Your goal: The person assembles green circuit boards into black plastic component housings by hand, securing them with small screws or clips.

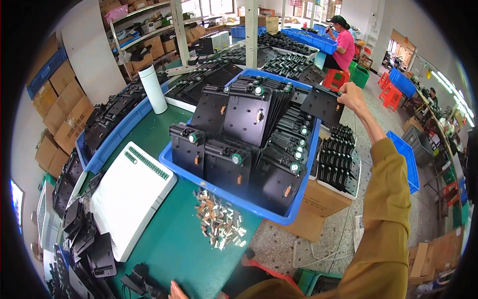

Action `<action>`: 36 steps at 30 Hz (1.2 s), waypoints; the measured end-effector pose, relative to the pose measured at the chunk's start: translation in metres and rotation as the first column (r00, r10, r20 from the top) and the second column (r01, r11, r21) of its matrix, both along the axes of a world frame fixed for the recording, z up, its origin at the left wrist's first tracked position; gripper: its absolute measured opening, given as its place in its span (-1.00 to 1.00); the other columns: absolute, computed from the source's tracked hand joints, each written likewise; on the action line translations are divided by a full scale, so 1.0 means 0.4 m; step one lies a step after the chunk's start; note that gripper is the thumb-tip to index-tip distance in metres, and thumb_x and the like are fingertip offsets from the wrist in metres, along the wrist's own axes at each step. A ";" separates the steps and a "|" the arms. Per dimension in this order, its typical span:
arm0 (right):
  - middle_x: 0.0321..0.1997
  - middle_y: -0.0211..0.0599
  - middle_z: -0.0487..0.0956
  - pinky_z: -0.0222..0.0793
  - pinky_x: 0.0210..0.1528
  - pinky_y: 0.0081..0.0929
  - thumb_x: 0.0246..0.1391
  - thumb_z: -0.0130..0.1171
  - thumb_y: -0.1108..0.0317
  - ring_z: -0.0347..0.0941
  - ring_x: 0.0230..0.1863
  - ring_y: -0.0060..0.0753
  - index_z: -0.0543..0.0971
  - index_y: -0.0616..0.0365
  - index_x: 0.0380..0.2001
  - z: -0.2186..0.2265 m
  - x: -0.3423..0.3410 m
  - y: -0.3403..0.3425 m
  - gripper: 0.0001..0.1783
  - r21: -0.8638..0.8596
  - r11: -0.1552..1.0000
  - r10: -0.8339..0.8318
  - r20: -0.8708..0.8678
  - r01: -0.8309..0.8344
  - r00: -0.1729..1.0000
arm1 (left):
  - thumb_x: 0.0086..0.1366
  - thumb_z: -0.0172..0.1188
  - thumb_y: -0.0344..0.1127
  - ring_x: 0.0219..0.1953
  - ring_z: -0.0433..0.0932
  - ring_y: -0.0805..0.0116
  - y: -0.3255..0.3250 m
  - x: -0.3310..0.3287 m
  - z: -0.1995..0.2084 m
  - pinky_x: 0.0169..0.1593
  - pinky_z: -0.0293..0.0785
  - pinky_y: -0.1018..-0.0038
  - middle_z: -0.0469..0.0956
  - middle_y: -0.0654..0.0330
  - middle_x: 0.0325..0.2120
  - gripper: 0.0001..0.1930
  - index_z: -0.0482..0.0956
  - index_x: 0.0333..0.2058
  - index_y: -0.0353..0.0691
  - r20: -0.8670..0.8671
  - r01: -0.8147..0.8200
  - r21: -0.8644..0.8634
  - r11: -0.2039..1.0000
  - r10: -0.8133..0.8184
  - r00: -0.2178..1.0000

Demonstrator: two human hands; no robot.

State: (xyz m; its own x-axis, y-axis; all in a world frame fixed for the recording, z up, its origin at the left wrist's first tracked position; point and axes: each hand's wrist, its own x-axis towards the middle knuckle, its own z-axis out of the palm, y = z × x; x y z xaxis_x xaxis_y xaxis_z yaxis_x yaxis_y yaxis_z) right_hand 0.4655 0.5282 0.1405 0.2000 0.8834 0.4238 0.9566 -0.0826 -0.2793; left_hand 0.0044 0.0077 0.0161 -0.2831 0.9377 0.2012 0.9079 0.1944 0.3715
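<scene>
My right hand (352, 97) is closed on the edge of a flat black plastic panel (322, 105), held up at the far right corner of a blue crate (238, 208). Rows of similar black panels (247, 117) stand in the crate, many with a round silver-green part at the top and a small brown or white piece lower down. At the lower edge my left hand (177, 291) shows only in part, its visible fingers stretched out over the green table (191, 266). Nearest to it lies a black plastic part (141, 280).
A pile of small brown and white pieces (218, 219) lies before the crate. Left of it is a white foam slab (130, 194) bearing green round parts. A white cylinder (153, 89) stands behind. More panels fill a white tray (339, 162) at right. A person in pink (343, 47) works farther back.
</scene>
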 end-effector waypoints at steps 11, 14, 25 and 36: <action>-0.05 0.08 0.62 0.47 0.03 0.00 -0.09 0.17 0.38 0.54 0.02 0.21 0.58 0.12 -0.15 -0.142 0.001 0.232 -0.65 -0.084 0.996 -0.036 0.006 0.036 0.999 | 0.35 0.07 0.19 0.34 0.15 -0.25 -0.006 -0.003 -0.002 0.37 0.01 -0.10 0.16 -0.21 0.34 -0.10 0.05 0.37 -0.44 -0.055 0.001 -0.082 0.997 -0.005 0.998; -0.11 0.01 0.62 0.46 0.00 -0.06 -0.17 0.24 0.38 0.55 0.01 0.13 0.57 0.10 -0.20 -0.157 -0.016 0.271 -0.65 -0.091 0.995 -0.047 -0.014 0.046 0.999 | 0.34 0.07 0.18 0.34 0.15 -0.26 0.000 -0.003 0.003 0.37 0.01 -0.10 0.18 -0.20 0.33 -0.11 0.08 0.36 -0.45 -0.053 0.009 -0.093 0.996 -0.014 0.999; 0.00 0.05 0.62 0.44 0.08 0.00 0.01 0.12 0.37 0.53 0.09 0.19 0.59 0.05 -0.11 -0.185 -0.040 0.301 -0.68 -0.237 0.968 -0.094 -0.042 0.081 0.995 | 0.33 0.09 0.15 0.33 0.16 -0.28 0.011 -0.003 0.016 0.35 0.02 -0.12 0.20 -0.20 0.32 -0.15 0.15 0.33 -0.46 -0.047 0.018 -0.114 0.993 -0.023 0.999; -0.07 0.07 0.64 0.47 0.03 -0.02 -0.05 0.17 0.39 0.58 0.04 0.12 0.63 0.15 -0.17 -0.207 -0.058 0.302 -0.69 -0.189 0.976 -0.129 -0.110 0.107 0.985 | 0.32 0.14 0.11 0.34 0.16 -0.28 0.005 0.000 0.013 0.35 0.01 -0.13 0.21 -0.21 0.31 -0.17 0.17 0.32 -0.45 -0.054 0.029 -0.102 0.994 -0.034 0.998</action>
